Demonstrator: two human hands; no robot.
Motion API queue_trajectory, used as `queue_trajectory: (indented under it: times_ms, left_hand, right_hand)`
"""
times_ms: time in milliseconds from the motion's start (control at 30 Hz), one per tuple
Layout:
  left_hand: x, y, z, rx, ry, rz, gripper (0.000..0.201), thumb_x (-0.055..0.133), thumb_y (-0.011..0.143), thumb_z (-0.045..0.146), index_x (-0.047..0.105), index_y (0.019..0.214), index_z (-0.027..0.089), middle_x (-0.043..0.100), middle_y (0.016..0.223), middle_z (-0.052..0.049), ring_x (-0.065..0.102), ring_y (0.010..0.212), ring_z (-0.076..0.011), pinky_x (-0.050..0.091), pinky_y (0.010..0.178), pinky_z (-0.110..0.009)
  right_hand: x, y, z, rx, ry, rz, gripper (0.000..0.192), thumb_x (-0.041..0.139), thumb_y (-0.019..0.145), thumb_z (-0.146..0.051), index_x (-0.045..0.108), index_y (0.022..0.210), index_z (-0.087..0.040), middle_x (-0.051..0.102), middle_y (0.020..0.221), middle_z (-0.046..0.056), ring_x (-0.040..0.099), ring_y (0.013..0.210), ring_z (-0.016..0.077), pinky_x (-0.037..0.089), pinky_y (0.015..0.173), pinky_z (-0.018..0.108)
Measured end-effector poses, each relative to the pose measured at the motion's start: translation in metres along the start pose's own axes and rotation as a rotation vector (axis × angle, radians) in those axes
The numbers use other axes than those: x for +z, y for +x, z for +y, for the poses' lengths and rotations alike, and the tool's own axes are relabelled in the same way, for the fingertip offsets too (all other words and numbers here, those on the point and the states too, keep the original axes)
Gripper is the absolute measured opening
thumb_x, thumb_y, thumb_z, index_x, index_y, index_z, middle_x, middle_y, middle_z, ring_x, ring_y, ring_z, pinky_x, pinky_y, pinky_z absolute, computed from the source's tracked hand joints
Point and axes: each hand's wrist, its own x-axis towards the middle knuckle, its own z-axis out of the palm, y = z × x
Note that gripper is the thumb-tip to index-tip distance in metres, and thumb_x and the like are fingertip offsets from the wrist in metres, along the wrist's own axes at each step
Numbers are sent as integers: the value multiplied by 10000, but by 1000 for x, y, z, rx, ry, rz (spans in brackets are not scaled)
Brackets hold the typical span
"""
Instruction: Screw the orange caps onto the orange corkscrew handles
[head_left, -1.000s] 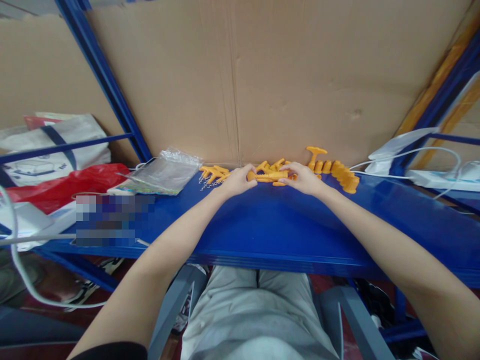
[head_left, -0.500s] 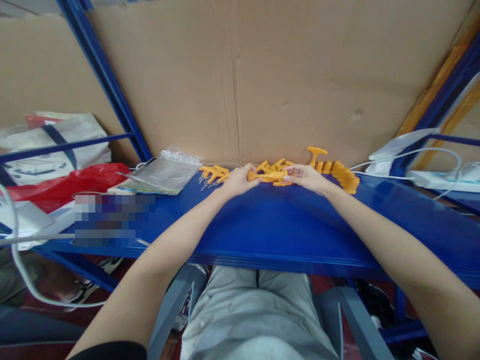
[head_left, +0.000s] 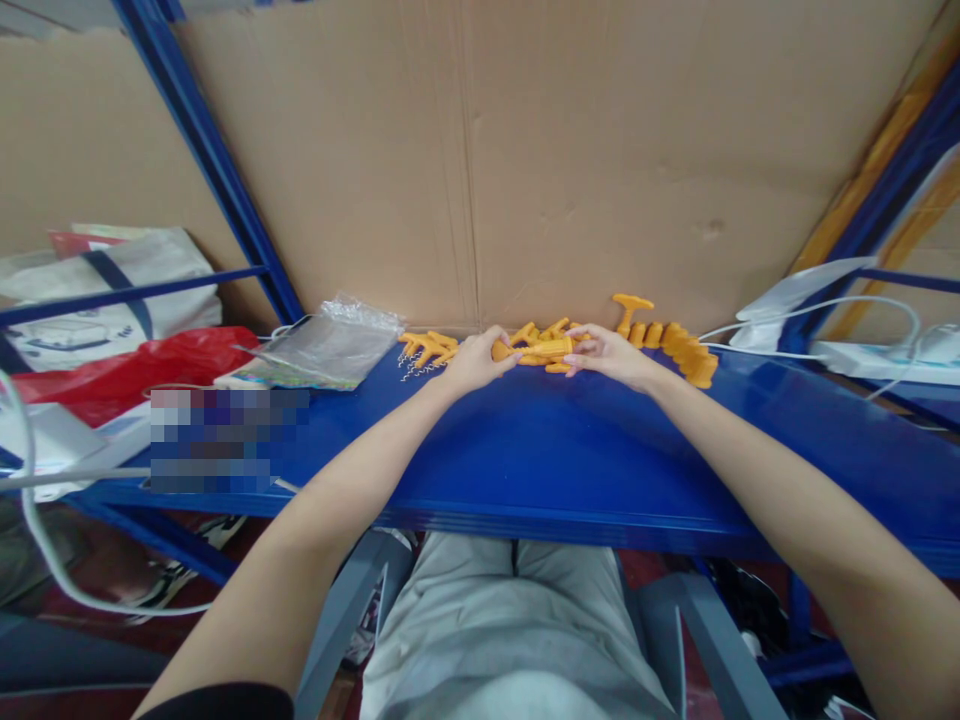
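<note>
Over the blue counter, the left hand and right hand were each clamped on one end of an orange plastic piece. It lay at the counter's far edge, before the cardboard sheet.

left arm: stretched forward, bare forearm angled inward
left hand: fingers curled, thumb on left end of orange piece
right arm: stretched forward, angled inward
right hand: palm half-up, fingertips pinching piece's right end
</note>
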Motion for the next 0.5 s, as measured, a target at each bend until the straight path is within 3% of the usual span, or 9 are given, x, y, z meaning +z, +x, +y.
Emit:
queue_trajectory:
  times_ms: [100,267,500]
  left_hand:
    - [0,0,1,14,-30,14,236,715,831,369,566,898,199,582,617,51,534,581,-133,343,582,-229]
    - [0,0,1,34,-52,45,252,730,806,379,564,875,202,566,618,55,528,587,-129,341,583,-228]
    - [-2,0,3,-30,-185,-6,260,734,800,380,555,858,201,517,533,84,508,515,-112,336,555,-219]
  right_hand:
    - [-4,-1,0,2,8,-35,560,923,607,-447,570,973,-213,722,743,-16,725,654,175,601,810,402]
    - [-3,-5,-7,65,1,-45,465,881,701,-457,560,919,-201,725,705,9,688,562,146,600,673,324]
    - [-4,-1,-4,34,-29,-57,469,851,730,-500,544,925,-204,710,778,9,658,520,126,589,551,290]
